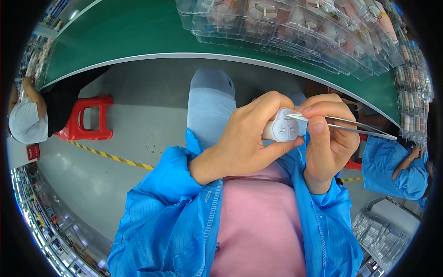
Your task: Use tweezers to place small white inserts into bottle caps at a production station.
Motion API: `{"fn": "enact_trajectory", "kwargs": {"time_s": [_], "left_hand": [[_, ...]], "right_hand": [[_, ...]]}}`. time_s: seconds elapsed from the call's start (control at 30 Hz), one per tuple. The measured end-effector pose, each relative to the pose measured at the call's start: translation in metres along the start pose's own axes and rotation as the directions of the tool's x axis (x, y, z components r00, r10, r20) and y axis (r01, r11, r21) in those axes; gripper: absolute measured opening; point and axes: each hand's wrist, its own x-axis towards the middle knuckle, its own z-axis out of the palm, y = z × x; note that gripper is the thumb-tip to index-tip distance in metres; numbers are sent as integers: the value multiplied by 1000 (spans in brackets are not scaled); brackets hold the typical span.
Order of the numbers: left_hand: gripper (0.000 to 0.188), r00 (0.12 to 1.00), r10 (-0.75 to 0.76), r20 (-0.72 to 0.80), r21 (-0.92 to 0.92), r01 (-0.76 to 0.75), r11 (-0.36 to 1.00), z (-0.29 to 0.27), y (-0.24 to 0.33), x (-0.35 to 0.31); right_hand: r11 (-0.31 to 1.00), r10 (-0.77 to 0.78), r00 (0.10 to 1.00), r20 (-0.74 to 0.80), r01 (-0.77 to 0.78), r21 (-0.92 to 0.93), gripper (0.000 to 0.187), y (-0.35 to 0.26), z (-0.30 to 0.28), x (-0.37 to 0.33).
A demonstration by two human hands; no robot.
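My left hand [247, 136] is wrapped round a white plastic part [282, 128] with a rounded, lobed end that faces up and shows recessed slots. In my right hand [330, 134] is a pair of metal tweezers [357, 126], pinched between thumb and fingers. The pale tips of the tweezers reach onto the upper side of the part's end face. Whether the tips grip some small piece there is too fine to make out. Both hands are held above my lap, just short of the bench edge.
Beyond my hands runs a green bench [138, 32] with a pale edge. Stacked clear plastic trays [286, 32] of small parts stand on it. A co-worker [30, 117] sits at far left by a red stool [90, 120]; another in a blue smock [390, 166] is at right.
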Motion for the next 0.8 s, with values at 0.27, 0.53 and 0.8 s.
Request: {"fn": "enact_trajectory", "kwargs": {"time_s": [0.27, 0.53, 0.8], "left_hand": [[39, 999, 31, 15, -16, -30, 999, -1, -2, -1], [39, 999, 15, 33, -10, -15, 1000, -2, -1, -1], [39, 999, 27, 47, 24, -28, 999, -2, -1, -2]], "right_hand": [[999, -27, 1000, 13, 27, 33, 6, 3, -2, 0], [999, -34, 999, 35, 33, 29, 6, 4, -4, 1], [997, -67, 997, 43, 65, 44, 8, 4, -5, 1]]}}
